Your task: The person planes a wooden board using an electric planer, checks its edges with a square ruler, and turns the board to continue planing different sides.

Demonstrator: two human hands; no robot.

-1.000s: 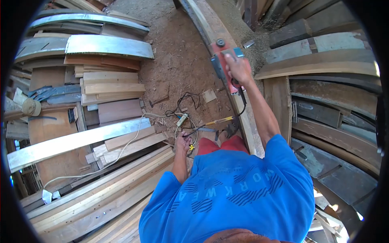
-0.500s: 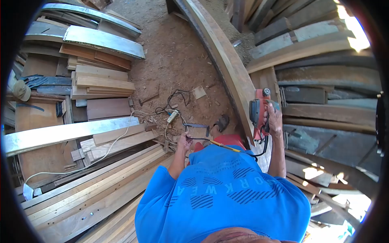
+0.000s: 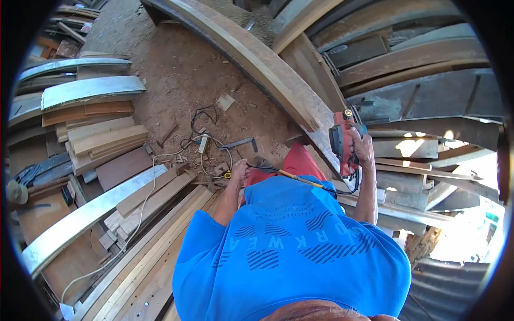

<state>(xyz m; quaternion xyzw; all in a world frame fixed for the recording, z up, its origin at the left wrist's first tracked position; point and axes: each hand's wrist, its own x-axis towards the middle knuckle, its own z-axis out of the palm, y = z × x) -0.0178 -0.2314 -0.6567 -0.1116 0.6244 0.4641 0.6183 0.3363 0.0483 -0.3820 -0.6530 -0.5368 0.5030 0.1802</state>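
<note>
My right hand (image 3: 362,147) is wrapped round the handle of a red and black power planer (image 3: 342,144), beside the end of a long wooden beam (image 3: 278,72). A black cable (image 3: 348,187) runs from the planer across my waist, with a yellow section (image 3: 300,178) on it. My left hand (image 3: 241,170) has its fingers closed round the cable near my left thigh. Below that hand's fingertips a small yellow ring-like piece (image 3: 227,175) shows.
Stacked boards (image 3: 107,142) lie on the left, long planks (image 3: 144,257) at lower left. A power strip (image 3: 203,143) with tangled cords and a dark metal square (image 3: 239,143) lie on the dirt floor (image 3: 176,80). More timber (image 3: 417,59) is piled on the right.
The view has turned to the right, so the beam and floor items appear further left. The planer stays in my right hand, the cable in my left.
</note>
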